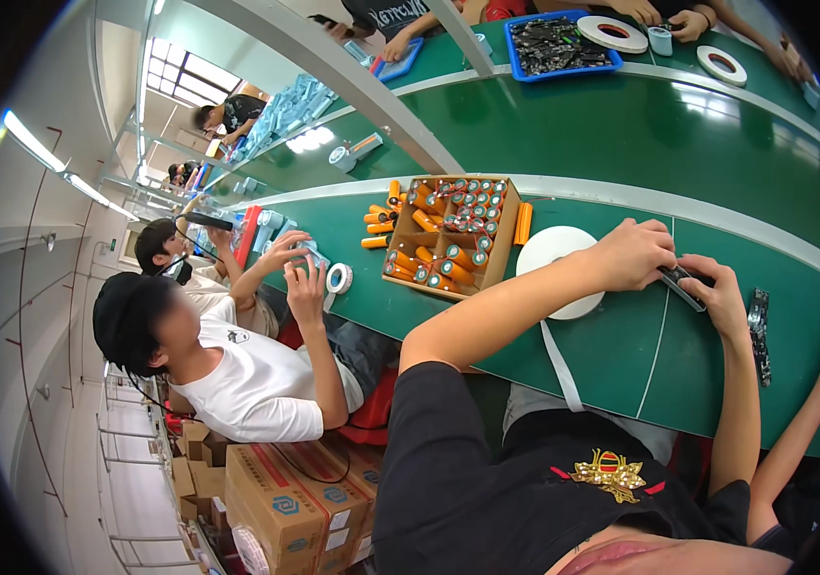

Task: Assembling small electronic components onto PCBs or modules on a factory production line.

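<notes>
Both of my hands meet above the green table, just right of a large roll of white tape (536, 257). A narrow black bar-shaped piece (684, 289) with a greyish face is between them. My right hand (719, 292) grips it with thumb and fingers. My left hand (638, 254) is closed at its upper end, and the fingertips there are partly hidden. My left forearm passes over the tape roll, whose loose strip (560, 364) hangs past the table's near edge. A row of black circuit-board pieces (760, 335) lies right of my right hand.
Left of the tape roll stands a cardboard box (499, 251) of orange battery cells, with loose cells (378, 229) beside it. Co-workers sit at left; another person's forearm (806, 422) reaches in at right. Across the table are a blue tray (563, 75) of black pieces and more tape rolls (721, 65).
</notes>
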`<state>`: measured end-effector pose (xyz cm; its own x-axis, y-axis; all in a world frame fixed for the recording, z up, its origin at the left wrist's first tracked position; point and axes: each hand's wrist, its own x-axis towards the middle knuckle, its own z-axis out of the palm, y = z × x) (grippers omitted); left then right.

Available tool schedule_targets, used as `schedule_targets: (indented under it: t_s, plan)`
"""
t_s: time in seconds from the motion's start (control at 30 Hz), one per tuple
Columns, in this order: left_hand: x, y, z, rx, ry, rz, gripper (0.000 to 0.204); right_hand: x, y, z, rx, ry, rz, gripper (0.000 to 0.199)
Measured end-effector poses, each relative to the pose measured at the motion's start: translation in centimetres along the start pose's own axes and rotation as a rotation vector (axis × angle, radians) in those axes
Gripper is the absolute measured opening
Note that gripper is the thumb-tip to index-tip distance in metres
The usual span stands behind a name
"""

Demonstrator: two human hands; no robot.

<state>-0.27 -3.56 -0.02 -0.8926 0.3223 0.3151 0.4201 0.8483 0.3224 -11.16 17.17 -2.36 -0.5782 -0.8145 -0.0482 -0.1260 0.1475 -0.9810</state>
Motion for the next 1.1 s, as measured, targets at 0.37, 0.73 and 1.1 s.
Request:
schedule_targets:
  t_s: [0.37, 0.73, 1.1]
  plan:
    - [2.0, -2.5, -1.9, 0.156, -0.142, 0.054, 0.022, -0.8, -1.3, -1.9, -0.356, 0.270, -0.319, 0.025]
    - [9.7, -19.6, -2.9, 0.243, 0.173, -0.785, 0.022, -4.9, 3.8, -5.7, -0.937, 0.731, -0.032, 0.038]
    - [8.4, -16.5, -2.2, 0.514, 0.049, -0.434, 0.072, -4.2, 3.4, -4.8, -0.862, 0.698, -0.194, 0.034]
